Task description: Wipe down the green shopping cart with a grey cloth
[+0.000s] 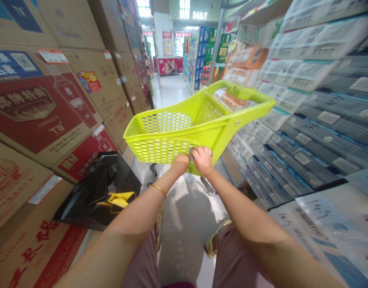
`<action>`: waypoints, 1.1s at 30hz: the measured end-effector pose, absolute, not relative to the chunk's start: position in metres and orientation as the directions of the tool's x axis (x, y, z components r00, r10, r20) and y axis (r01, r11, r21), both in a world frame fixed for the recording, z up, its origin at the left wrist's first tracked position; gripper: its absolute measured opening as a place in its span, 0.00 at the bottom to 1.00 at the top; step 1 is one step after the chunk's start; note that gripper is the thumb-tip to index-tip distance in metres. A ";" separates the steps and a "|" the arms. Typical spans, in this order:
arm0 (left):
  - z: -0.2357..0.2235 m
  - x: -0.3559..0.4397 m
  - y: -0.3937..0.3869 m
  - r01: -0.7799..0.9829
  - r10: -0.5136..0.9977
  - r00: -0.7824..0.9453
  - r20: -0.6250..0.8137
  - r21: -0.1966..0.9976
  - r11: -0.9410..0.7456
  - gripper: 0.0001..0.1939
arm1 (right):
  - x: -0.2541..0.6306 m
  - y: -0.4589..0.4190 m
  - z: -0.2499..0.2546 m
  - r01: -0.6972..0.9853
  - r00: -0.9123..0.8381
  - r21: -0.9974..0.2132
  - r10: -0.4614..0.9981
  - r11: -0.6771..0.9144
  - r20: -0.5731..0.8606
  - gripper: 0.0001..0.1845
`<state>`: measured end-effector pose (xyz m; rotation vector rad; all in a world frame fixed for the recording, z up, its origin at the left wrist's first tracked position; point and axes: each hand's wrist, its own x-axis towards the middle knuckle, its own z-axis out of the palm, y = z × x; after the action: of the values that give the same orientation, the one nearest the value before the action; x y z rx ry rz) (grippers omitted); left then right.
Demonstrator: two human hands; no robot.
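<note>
A lime-green shopping cart point(199, 130) with a perforated basket stands crosswise in front of me, its handle toward the upper right. Close against its near side, my left hand point(180, 163) and my right hand point(203, 160) meet with curled fingers. A small greyish thing point(191, 153) shows between them, too little of it visible to name. Whether the hands touch the cart wall behind them I cannot tell. The basket's inside shows no goods from this angle.
Stacked cardboard cartons point(46, 104) line the left side, with a black bag point(103, 188) in front of them. On the right rise piles of plastic-wrapped packs point(301, 136). Past the cart, a tiled aisle point(173, 88) leads to shelves and a pink display counter point(170, 66).
</note>
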<state>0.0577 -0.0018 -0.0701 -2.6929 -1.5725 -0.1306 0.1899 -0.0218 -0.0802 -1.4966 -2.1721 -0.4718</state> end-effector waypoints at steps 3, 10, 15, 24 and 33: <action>-0.070 0.059 -0.001 0.876 0.875 0.480 0.067 0.023 -0.482 0.16 | 0.194 -0.019 -0.075 0.945 -0.259 -0.002 0.749 0.328 0.610 0.14; -0.066 0.057 -0.006 0.860 0.857 0.509 0.075 -0.025 -0.509 0.15 | 0.197 -0.026 -0.110 0.905 -0.418 0.120 0.799 0.409 0.431 0.14; -0.063 0.058 -0.011 0.880 0.876 0.476 0.075 -0.034 -0.474 0.15 | 0.195 -0.035 -0.124 0.871 -0.489 0.124 0.821 0.475 0.295 0.13; -0.062 0.063 -0.015 0.804 0.790 0.591 0.160 -0.037 -0.594 0.14 | 0.203 -0.029 -0.069 0.947 -0.245 -0.018 0.761 0.319 0.601 0.09; -0.070 0.075 -0.013 0.816 0.809 0.577 0.114 -0.036 -0.577 0.15 | 0.211 -0.028 -0.072 0.951 -0.225 -0.031 0.758 0.307 0.613 0.11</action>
<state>0.0753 -0.0131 -0.0700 -2.7136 -1.4010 -0.1300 0.2108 -0.0282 -0.0723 -1.5108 -2.0527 -0.4817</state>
